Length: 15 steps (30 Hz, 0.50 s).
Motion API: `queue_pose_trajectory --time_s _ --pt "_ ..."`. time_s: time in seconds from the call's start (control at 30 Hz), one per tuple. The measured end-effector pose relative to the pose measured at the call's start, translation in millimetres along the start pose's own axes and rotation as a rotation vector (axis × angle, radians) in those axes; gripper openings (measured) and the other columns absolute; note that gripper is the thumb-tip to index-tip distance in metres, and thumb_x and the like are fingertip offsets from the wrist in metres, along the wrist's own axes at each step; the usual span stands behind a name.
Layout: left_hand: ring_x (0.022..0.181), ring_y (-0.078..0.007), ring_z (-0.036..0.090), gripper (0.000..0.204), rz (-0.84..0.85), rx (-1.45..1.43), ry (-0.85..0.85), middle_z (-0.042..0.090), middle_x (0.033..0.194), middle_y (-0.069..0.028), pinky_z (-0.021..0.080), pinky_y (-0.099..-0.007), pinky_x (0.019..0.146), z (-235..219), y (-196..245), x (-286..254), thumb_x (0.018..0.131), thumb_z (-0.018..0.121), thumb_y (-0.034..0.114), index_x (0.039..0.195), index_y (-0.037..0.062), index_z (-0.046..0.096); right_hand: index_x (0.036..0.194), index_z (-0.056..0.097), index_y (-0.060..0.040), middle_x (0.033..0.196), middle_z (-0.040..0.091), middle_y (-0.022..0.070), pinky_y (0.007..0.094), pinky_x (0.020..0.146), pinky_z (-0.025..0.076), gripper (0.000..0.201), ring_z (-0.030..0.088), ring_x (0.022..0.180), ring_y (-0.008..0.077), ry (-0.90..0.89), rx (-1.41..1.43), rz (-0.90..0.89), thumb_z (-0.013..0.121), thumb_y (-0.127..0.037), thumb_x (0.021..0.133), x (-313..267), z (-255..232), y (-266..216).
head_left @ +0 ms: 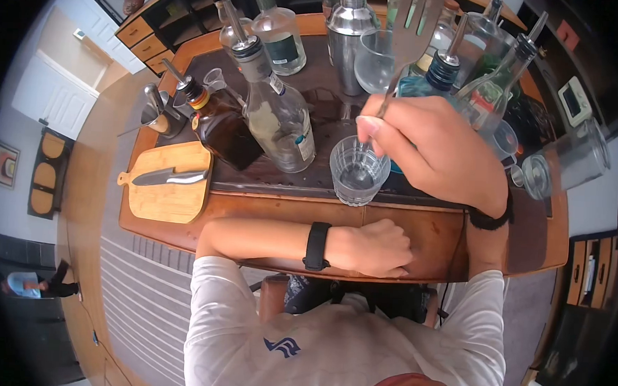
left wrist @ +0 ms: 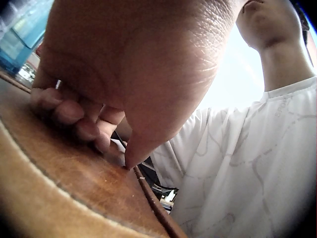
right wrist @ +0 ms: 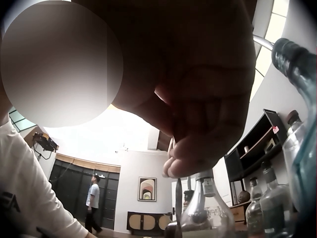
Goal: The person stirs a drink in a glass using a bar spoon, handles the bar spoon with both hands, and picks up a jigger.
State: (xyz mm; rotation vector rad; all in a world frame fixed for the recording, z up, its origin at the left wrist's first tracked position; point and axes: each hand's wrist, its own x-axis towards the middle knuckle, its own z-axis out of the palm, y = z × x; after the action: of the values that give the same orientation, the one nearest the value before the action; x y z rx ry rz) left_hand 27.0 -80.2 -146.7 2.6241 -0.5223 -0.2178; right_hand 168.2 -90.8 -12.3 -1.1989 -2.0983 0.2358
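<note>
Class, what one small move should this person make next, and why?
Perhaps steady the glass with the left hand: that hand rests on the table close by and seems to hold nothing, while the right hand grips the fork, tines up, over the glass.

On the table [head_left: 294, 212], the glass [head_left: 357, 185] stands before a shaker [head_left: 347, 39] and right of a bottle [head_left: 279, 126]. Farther left, a knife [head_left: 168, 178] lies on a cutting board [head_left: 174, 206]. The left hand [head_left: 372, 247] rests before the glass; the right hand [head_left: 442, 147], holding a fork [head_left: 407, 44], is above it.
</note>
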Motion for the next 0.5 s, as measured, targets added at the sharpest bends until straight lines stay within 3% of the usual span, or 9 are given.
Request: queue_pose_trajectory --time_s 0.07,0.17,0.3,0.37,0.5 --pt "0.075 -0.0383 0.067 0.032 -0.009 0.004 -0.026 0.067 0.075 -0.0167 0.052 -0.0478 0.064 0 1 1 0.097 0.062 0.032 0.099 0.0002 0.065 0.09 0.059 -0.0004 0.07 0.059 0.0124 0.0385 0.062 0.047 0.018 0.06 0.064 0.0309 0.08 -0.051 -0.091 0.049 -0.01 0.102 1 6 7" --pt "0.075 -0.0381 0.068 0.033 -0.021 0.003 -0.009 0.066 0.075 -0.0166 0.052 -0.0475 0.064 3 1 2 0.096 0.062 0.033 0.098 0.0001 0.065 0.092 0.06 -0.0008 0.07 0.059 0.0115 0.0373 0.063 0.047 0.018 0.062 0.065 0.029 0.077 -0.196 0.007 0.048 -0.009 0.102 0 -1 3" --pt "0.075 -0.0379 0.068 0.033 -0.024 0.018 -0.004 0.066 0.073 -0.0164 0.053 -0.0471 0.064 1 1 1 0.096 0.062 0.033 0.097 0.0002 0.066 0.093 0.06 -0.0012 0.071 0.059 0.0108 0.0364 0.063 0.048 0.017 0.062 0.066 0.0283 0.022 -0.238 0.0 0.047 -0.008 0.102 -4 -8 -4" --pt "0.075 -0.0378 0.068 0.033 -0.019 0.012 0.006 0.066 0.072 -0.0163 0.053 -0.0472 0.064 1 1 1 0.096 0.063 0.033 0.097 0.0003 0.066 0.088 0.059 0.0029 0.08 0.058 0.0183 0.0468 0.063 0.048 0.024 0.061 0.074 0.04 -0.031 -0.108 -0.084 0.053 -0.016 0.102 -4 -6 -6" --pt "0.074 -0.0374 0.068 0.033 -0.024 0.011 -0.01 0.066 0.072 -0.0161 0.053 -0.0474 0.064 2 0 2 0.096 0.063 0.033 0.097 0.0008 0.066 0.088 0.059 0.0027 0.077 0.058 0.0189 0.0468 0.063 0.048 0.024 0.062 0.074 0.0403 0.052 0.01 -0.082 0.054 -0.017 0.102 -4 6 1"
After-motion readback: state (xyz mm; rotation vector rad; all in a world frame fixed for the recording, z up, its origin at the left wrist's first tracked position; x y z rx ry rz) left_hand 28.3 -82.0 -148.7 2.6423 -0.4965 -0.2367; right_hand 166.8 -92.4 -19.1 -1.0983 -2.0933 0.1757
